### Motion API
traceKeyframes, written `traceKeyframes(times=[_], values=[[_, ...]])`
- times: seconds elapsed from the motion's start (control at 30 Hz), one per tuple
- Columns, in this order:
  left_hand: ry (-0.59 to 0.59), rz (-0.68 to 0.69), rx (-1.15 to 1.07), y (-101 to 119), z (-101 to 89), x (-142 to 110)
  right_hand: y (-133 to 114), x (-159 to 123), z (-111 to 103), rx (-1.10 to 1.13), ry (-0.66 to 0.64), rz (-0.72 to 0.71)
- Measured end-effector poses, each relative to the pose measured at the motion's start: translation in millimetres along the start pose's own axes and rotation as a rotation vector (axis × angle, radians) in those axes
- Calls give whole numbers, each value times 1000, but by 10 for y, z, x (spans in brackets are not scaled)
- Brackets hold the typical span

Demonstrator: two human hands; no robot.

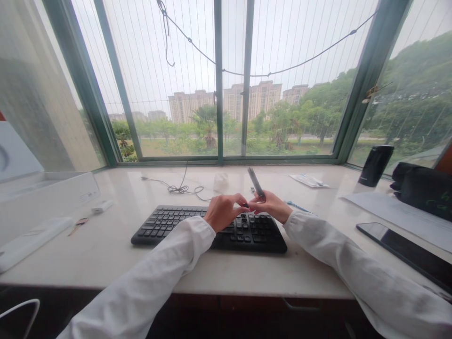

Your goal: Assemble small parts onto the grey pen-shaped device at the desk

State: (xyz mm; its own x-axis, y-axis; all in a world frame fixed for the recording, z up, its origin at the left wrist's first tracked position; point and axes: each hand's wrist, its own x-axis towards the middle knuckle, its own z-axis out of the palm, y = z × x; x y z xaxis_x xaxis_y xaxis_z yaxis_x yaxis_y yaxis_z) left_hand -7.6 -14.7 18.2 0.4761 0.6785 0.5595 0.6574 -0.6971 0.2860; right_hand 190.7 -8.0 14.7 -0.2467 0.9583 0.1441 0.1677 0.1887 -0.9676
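A black keyboard lies on the white counter, under both of my hands. Above its right half, my left hand is closed, thumb and fingertips pinching a small black keycap. My right hand meets it fingertip to fingertip at the keycap. A dark, narrow brush is held upright in the right hand, its top tilted away to the left. Part of the keyboard's middle is hidden behind my left hand and sleeve. Beyond the right wrist lies a thin blue tool, partly covered.
A coiled cable and a crumpled pale item lie behind the keyboard. To the right are a plastic packet, a black canister, paper and a phone. A white box and keys are left.
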Motion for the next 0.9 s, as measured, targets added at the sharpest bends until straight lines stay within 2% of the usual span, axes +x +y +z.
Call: traceKeyframes(times=[0.1,0.3,0.43,0.53,0.6,0.73,0.9], values=[[-3,-9,13,4,-1,-5,-4,-9,8,38,-46,25],[-34,-29,30,-6,8,-4,17,26,-24,85,-19,69],[-37,-60,56,-6,9,-1,120,139,-215,36,147,96],[-65,-75,81,1,9,-1,259,264,-417,-83,291,111],[-82,-66,91,1,10,0,351,352,-527,-129,352,166],[-86,-40,133,-23,4,5,438,528,-642,-109,332,288],[-72,-9,207,-38,-29,17,386,770,-695,-62,284,401]])
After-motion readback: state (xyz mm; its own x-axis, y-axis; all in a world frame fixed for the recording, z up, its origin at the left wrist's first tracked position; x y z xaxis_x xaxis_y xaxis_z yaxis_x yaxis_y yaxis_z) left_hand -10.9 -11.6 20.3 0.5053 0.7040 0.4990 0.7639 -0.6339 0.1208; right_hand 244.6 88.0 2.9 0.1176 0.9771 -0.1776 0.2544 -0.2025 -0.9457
